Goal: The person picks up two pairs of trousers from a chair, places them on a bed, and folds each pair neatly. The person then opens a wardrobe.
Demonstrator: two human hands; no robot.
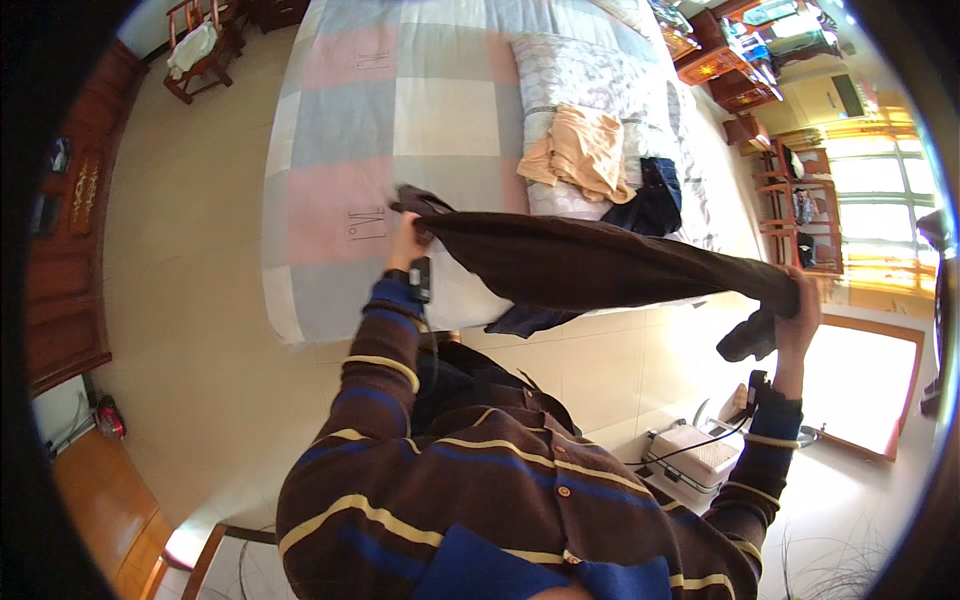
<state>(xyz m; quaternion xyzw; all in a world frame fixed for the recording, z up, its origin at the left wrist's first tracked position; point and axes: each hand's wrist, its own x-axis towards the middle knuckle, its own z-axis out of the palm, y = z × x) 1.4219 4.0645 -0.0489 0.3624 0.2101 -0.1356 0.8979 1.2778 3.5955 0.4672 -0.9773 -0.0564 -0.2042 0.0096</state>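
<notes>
A dark brown garment (577,262) is stretched out sideways above the near edge of a bed. My left hand (406,244) grips one end of it, with a bunched tip sticking out beyond the fingers. At the other end my right hand (799,311) is closed around the cloth, and a loose piece hangs below. Past the garment, a peach-coloured garment (589,154) lies rumpled on a patterned pillow (555,64). Dark blue denim (660,187) lies beside it, partly hidden. More dark blue cloth (529,320) shows under the held garment at the bed's edge.
The bed (330,127) has a checked cover in grey, pink and cream. A pale suitcase (694,454) stands on the tiled floor at the lower right. Wooden cabinets (67,300) line the left side, and a wooden chair (199,49) holds white cloth.
</notes>
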